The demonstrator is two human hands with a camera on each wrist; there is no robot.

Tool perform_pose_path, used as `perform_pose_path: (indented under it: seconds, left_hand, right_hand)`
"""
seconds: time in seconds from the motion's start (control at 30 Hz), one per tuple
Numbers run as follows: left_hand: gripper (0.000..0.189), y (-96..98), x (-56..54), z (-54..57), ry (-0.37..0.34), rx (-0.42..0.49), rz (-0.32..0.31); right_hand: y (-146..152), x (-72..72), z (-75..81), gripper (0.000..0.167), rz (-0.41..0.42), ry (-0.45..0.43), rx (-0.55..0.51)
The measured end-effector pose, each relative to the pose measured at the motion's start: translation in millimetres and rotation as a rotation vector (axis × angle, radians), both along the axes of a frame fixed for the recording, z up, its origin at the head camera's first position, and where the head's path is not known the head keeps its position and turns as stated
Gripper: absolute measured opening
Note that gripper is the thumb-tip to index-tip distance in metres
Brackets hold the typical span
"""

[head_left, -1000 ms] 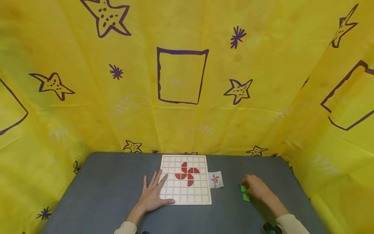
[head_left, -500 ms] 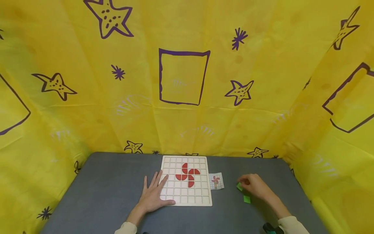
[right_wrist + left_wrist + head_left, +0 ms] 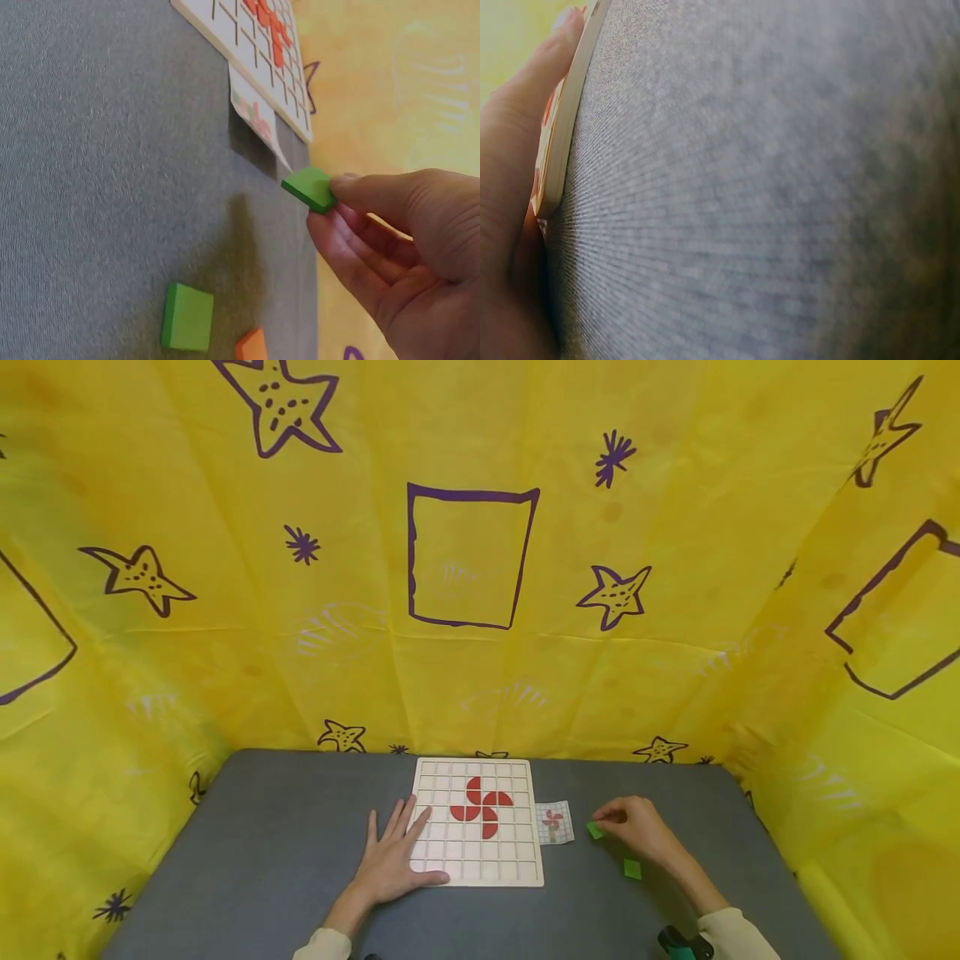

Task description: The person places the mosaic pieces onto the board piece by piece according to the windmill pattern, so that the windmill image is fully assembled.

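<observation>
A pale wooden grid board [image 3: 442,847] lies on the grey table, with red quarter-circle tiles [image 3: 467,812] set as a pinwheel in its cells. My left hand [image 3: 390,864] rests spread over the board's left edge, thumb along its near corner. To the right of the board, my right hand [image 3: 641,828] pinches a green square tile [image 3: 309,187] between thumb and fingertips, raised above the table. A second green tile [image 3: 632,868] lies on the table below that hand. Between board and right hand sits a small printed pattern card [image 3: 555,823] showing a red pinwheel on a grid.
An orange piece [image 3: 253,346] lies near the loose green tile in the right wrist view. The grey table [image 3: 285,827] ends at a yellow cloth backdrop [image 3: 480,685] with purple drawings. Dark wrist gear [image 3: 684,943] shows at the right forearm.
My right hand has lifted one green tile away from the other and carried it left toward the pattern card. The left hand has stayed in place on the board.
</observation>
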State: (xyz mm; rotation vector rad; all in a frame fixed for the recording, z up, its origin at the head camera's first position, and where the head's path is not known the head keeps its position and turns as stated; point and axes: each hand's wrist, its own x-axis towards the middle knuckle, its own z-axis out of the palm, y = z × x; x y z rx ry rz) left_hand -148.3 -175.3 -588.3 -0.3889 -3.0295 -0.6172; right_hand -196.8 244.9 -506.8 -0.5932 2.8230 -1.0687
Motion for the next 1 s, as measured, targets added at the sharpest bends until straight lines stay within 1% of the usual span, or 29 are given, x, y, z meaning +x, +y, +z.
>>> perform_pose_path:
  seconds: [0.2, 0.3, 0.43, 0.67, 0.87, 1.0]
  left_hand:
    - [0.114, 0.7, -0.9, -0.3, -0.038, -0.007, 0.002]
    - [0.114, 0.9, -1.0, -0.3, -0.046, -0.011, 0.004]
    - [0.114, 1.0, -1.3, -1.3, -0.036, -0.014, 0.004]
    - [0.115, 0.7, -0.8, 0.4, -0.035, -0.01, 0.003]
    - [0.114, 0.7, 0.0, 1.1, -0.024, 0.005, 0.001]
    - [0.114, 1.1, 0.5, 0.8, -0.016, 0.013, 0.002]
  right_hand:
    - [-10.0, 0.1, -2.3, 0.006, -0.042, 0.003, -0.05]
    - [-17.8, 1.8, -4.2, 0.006, -0.099, 0.005, -0.077]
    - [-28.2, 4.6, -8.6, 0.007, -0.177, -0.001, -0.123]
    - [-40.0, 7.9, -10.1, 0.008, -0.198, -0.024, -0.182]
    - [-47.5, 7.6, -10.5, 0.011, -0.256, -0.055, -0.247]
    - [-54.8, 6.5, -13.4, 0.013, -0.281, -0.081, -0.312]
